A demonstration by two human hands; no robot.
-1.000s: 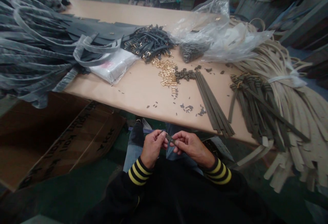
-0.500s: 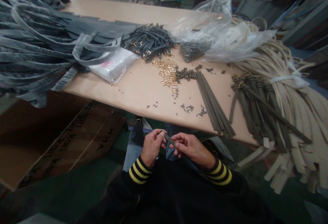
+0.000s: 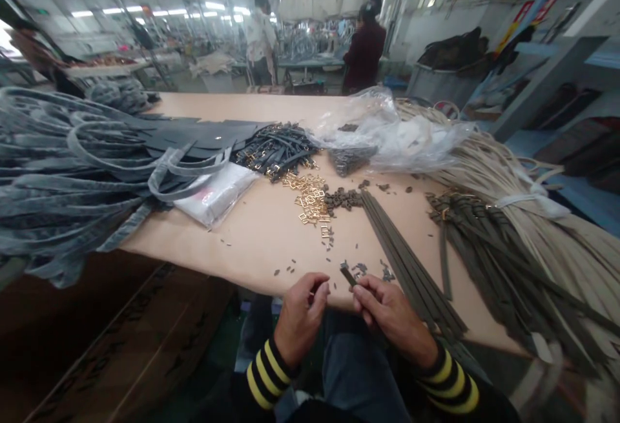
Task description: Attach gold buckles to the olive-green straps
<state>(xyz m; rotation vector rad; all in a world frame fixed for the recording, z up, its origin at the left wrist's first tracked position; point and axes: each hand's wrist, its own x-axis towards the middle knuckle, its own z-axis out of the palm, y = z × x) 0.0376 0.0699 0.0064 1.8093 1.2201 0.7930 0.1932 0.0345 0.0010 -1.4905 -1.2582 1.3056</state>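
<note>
The one view comes from a camera worn on the person's head, facing forward and down across the counter [image 3: 271,232]. The left hand [image 3: 300,319] and right hand [image 3: 393,315] appear close by at the bottom edge, while the workshop aisle [image 3: 310,68] and co-workers [image 3: 363,48] lie distant at the top.

A hand can pass over the tan desk [image 3: 256,242] toward the pile of shiny gold buckles [image 3: 310,198]. Long, flat, dark green straps [image 3: 411,274] block the way on the right, just beside the right hand [image 3: 394,315]. Tiny dark metal bits [image 3: 361,270] lie low on the desk.
</note>
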